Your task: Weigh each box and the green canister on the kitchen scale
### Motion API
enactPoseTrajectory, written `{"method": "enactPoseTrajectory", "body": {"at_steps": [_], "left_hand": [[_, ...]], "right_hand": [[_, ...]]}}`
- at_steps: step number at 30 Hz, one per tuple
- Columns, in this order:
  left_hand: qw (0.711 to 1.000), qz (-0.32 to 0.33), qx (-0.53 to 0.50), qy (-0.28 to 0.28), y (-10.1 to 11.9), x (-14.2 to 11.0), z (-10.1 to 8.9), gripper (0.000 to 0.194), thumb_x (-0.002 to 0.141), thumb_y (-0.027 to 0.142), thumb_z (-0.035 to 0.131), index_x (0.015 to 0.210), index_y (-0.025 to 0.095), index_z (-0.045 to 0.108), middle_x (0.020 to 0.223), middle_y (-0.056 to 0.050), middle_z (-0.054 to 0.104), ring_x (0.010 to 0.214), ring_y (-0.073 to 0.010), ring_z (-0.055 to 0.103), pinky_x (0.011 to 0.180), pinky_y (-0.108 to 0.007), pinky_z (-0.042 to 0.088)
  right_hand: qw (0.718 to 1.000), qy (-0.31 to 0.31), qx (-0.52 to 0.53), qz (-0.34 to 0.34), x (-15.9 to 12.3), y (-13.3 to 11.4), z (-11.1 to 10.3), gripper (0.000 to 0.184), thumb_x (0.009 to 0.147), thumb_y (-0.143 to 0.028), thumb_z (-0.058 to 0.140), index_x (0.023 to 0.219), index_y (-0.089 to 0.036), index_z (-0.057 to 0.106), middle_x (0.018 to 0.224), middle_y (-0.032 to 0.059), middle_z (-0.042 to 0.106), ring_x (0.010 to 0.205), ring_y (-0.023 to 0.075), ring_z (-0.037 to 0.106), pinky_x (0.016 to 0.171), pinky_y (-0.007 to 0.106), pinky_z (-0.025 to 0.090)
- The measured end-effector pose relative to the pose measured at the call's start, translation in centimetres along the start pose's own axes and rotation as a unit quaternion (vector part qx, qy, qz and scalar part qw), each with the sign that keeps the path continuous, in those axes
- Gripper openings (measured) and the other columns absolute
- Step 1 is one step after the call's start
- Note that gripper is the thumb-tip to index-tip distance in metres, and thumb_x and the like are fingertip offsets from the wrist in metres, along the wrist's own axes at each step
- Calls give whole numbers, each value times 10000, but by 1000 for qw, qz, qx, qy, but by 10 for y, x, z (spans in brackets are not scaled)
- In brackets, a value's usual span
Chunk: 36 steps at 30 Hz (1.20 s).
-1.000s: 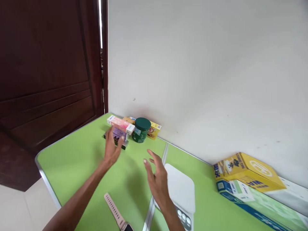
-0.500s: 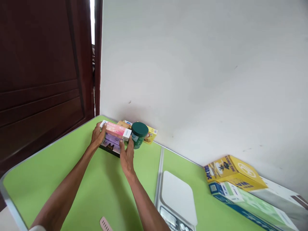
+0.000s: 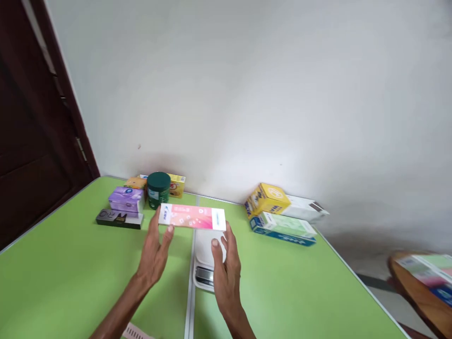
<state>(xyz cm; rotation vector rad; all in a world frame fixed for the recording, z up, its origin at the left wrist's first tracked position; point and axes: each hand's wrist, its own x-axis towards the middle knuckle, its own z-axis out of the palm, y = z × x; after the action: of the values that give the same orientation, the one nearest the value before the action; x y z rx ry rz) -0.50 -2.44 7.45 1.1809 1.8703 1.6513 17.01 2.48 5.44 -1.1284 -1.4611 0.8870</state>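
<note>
A long pink and white box (image 3: 192, 217) is held up level between my two hands, over the green table. My left hand (image 3: 153, 252) grips its left end, and my right hand (image 3: 226, 263) grips its right end. Below the box is a white kitchen scale (image 3: 204, 276), partly covered by the box and my right hand. Its small dark display faces me.
To the left stand a black box (image 3: 119, 219), a purple tissue pack (image 3: 126, 199), an orange pack (image 3: 135, 182), a green tub (image 3: 158, 189) and a yellow box (image 3: 177, 185). At right lie a yellow carton (image 3: 267, 198), a green-and-blue box (image 3: 284, 225) and a white box (image 3: 305, 208).
Both hands have lifted the pink box off the stack at the left and carried it right, over the scale. The view has turned rightward, bringing a wooden stool-like surface into sight.
</note>
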Motion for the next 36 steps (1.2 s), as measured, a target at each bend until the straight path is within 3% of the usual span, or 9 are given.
{"method": "enactPoseTrajectory", "body": {"at_steps": [4, 8, 13, 16, 23, 32, 36], "left_hand": [[995, -58, -9, -84, -20, -29, 51, 816, 985, 670, 480, 1647, 224, 306, 1704, -126, 362, 1595, -317, 304, 1312, -524, 242], [993, -60, 23, -103, -35, -38, 70, 784, 992, 656, 464, 1611, 185, 372, 1663, -167, 422, 1567, -337, 356, 1306, -571, 228], [988, -57, 68, -125, -41, -35, 69, 810, 980, 692, 431, 1597, 168, 395, 1633, -177, 465, 1561, -350, 362, 1302, -592, 223], [989, -48, 69, -118, -49, -27, 64, 803, 974, 724, 423, 1562, 178, 453, 1633, -168, 469, 1564, -341, 361, 1312, -576, 215], [984, -130, -96, -78, -79, -5, 58, 886, 920, 826, 431, 1473, 138, 517, 1468, -226, 619, 1304, -336, 661, 1179, -534, 469], [987, -115, -85, -73, -82, -10, 60, 835, 925, 805, 465, 1421, 141, 564, 1444, -212, 636, 1291, -330, 663, 1195, -537, 451], [988, -112, -73, -73, -84, -10, 59, 800, 932, 794, 462, 1418, 168, 568, 1457, -191, 632, 1303, -325, 658, 1201, -530, 448]], "right_hand": [[997, 51, -28, 41, -9, 39, -48, 714, 995, -642, 497, 1569, -217, 480, 1613, 147, 488, 1465, 362, 488, 1187, 556, 405], [997, 51, -26, 58, -13, 58, -62, 675, 997, -627, 510, 1528, -210, 537, 1553, 147, 558, 1442, 342, 515, 1173, 523, 427], [997, 44, -6, 60, -10, 72, -64, 626, 1011, -623, 486, 1497, -240, 581, 1458, 128, 645, 1353, 322, 591, 1095, 486, 495], [996, 46, -4, 73, -6, 85, -72, 635, 1017, -645, 455, 1455, -214, 613, 1455, 136, 645, 1356, 308, 583, 1121, 468, 466], [983, 125, 15, 137, 10, 107, -93, 752, 972, -770, 400, 1335, -158, 644, 1377, 180, 679, 1232, 321, 666, 1058, 463, 494], [985, 124, -5, 122, 10, 108, -91, 711, 995, -742, 391, 1306, -171, 680, 1345, 162, 709, 1222, 307, 678, 1031, 446, 520], [986, 113, -8, 123, 10, 109, -91, 688, 1007, -712, 414, 1331, -174, 694, 1400, 155, 686, 1320, 312, 624, 1124, 487, 473]]}}
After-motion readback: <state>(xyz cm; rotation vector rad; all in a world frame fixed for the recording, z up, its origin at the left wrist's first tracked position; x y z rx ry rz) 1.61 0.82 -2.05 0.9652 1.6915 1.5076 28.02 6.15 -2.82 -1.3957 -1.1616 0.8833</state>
